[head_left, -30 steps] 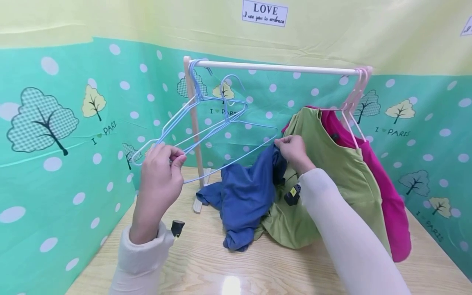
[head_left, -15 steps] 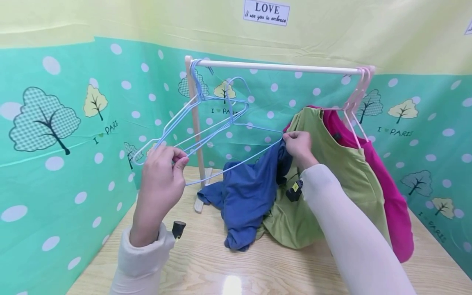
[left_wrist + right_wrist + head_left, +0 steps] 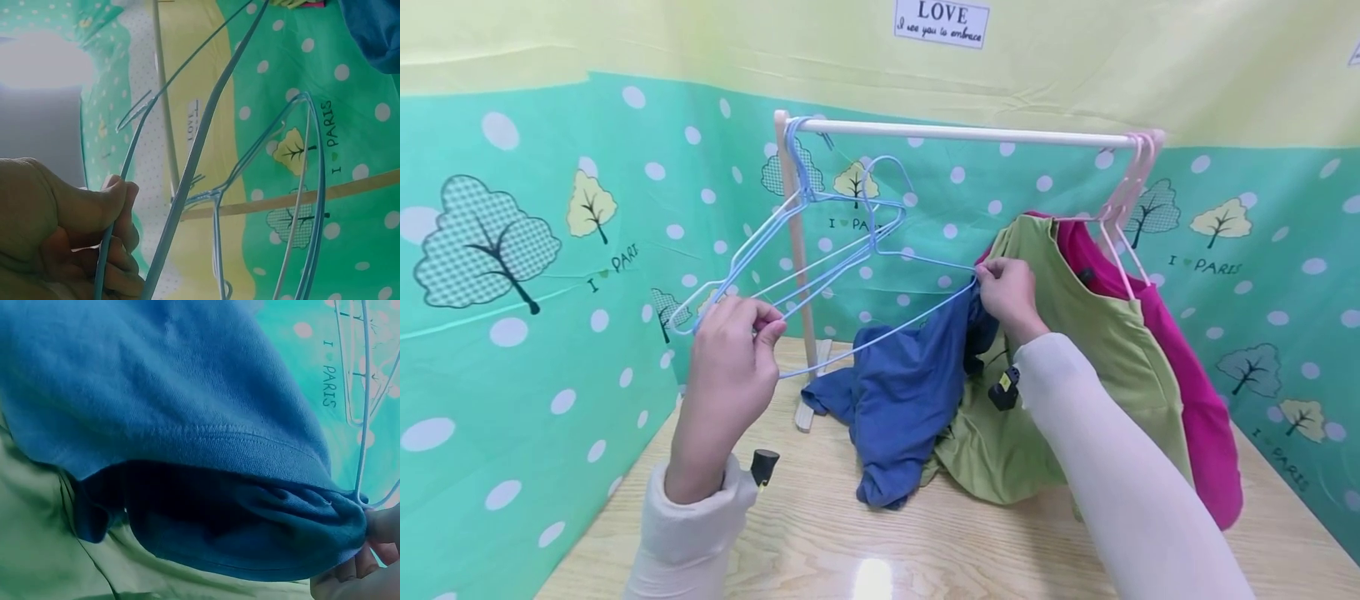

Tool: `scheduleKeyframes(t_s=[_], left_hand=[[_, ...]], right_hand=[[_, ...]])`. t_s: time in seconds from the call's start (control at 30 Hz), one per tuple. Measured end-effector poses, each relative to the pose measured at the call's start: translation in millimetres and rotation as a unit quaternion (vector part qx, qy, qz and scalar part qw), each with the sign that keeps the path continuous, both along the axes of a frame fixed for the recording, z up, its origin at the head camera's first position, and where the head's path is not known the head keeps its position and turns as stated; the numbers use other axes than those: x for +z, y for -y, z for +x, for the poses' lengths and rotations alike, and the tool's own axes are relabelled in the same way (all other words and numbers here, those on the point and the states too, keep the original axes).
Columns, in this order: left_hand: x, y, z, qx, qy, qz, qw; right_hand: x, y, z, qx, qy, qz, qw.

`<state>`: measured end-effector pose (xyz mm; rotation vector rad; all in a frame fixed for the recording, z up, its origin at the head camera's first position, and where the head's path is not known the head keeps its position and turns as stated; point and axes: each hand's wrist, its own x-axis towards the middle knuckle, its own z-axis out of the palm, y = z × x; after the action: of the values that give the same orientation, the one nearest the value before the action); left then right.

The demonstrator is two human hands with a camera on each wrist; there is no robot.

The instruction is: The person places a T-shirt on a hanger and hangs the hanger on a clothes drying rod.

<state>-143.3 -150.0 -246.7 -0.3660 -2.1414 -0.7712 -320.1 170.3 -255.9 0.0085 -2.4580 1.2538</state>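
My left hand (image 3: 730, 358) pinches one end of a blue wire clothes hanger (image 3: 874, 242), whose hook points up, off the rack. In the left wrist view, the thumb and fingers press on the thin wire. At the hanger's opposite corner, my right hand (image 3: 1009, 292) pinches the edge of a blue garment (image 3: 902, 383), which hangs down from there to the table. The right wrist view shows the garment's hemmed opening (image 3: 225, 434) spread wide, with the wire corner at its edge by the fingertips.
Several blue hangers (image 3: 805, 187) hang at the left of the rack's white rail (image 3: 962, 130), close behind the held one. At the right, pink hangers (image 3: 1123, 192) carry a green garment (image 3: 1075, 375) and a magenta one (image 3: 1206, 433). Patterned cloth surrounds the wooden table (image 3: 805, 533).
My right hand has moved a little to the right, along with the hanger's corner and the garment's edge. The hanger's hook has shifted the same way; my left hand has hardly moved.
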Motion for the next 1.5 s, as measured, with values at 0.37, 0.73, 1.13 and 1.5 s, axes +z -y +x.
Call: scheduleKeyframes(t_s=[0.37,0.73,1.13,1.5], left_hand=[[0.3,-5,2.2,-0.004,-0.016,-0.015,0.9998],[-4.5,-8,-4.5,-0.003,-0.003,-0.018,0.9998],[-8.6,-8,-13.8,-0.002,0.012,-0.022,0.9997],[-7.0,0,-14.2,-0.016,-0.017,-0.018,0.9996]], right_hand=[[0.8,-1,1.1,0.015,-0.023,0.049,0.998],[9.1,14,8.4,0.117,-0.045,0.078,0.989],[17.8,18,13.4,0.234,-0.083,0.111,0.962],[6.8,0,15.6,0.231,-0.180,0.357,0.887]])
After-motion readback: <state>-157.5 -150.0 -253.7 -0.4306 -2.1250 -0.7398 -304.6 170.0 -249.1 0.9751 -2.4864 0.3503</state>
